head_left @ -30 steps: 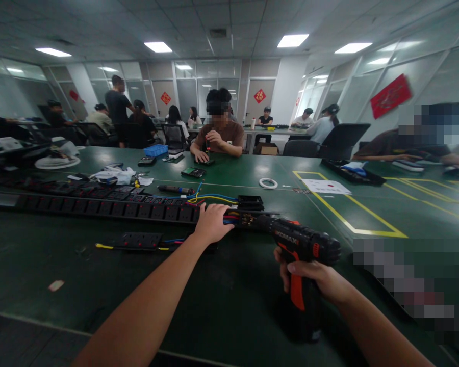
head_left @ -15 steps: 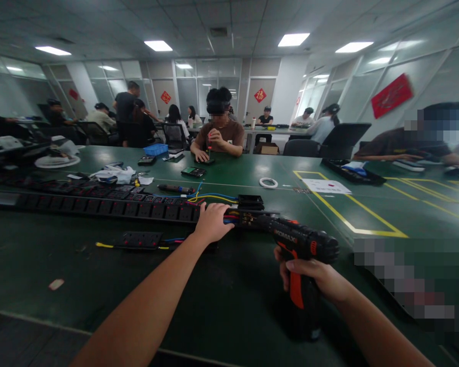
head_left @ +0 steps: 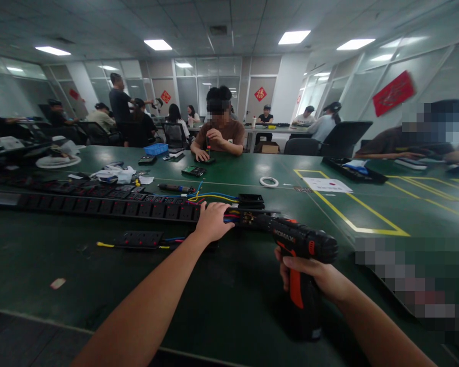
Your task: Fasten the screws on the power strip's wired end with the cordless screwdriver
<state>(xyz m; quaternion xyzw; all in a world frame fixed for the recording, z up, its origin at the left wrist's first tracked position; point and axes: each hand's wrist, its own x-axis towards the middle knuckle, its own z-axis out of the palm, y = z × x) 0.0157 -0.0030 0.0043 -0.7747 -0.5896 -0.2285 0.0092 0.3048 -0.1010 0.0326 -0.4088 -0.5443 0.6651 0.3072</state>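
A long black power strip with a row of sockets lies across the green table. Over its right end my left hand is wrapped, with coloured wires showing beside the thumb. My right hand grips the handle of a black and orange cordless drill. The drill points left, its front end at the open end of the strip by a small brass-coloured part. Whether the bit touches a screw there is too small to tell.
Nearer me lies a short socket piece with wires. Behind the strip are a pen-shaped electric screwdriver, a black end box and a white ring. A co-worker sits opposite; another person leans in at the right.
My hands, the drill and the power strip stay almost where they were. In the background a standing person has straightened up and raised an object.
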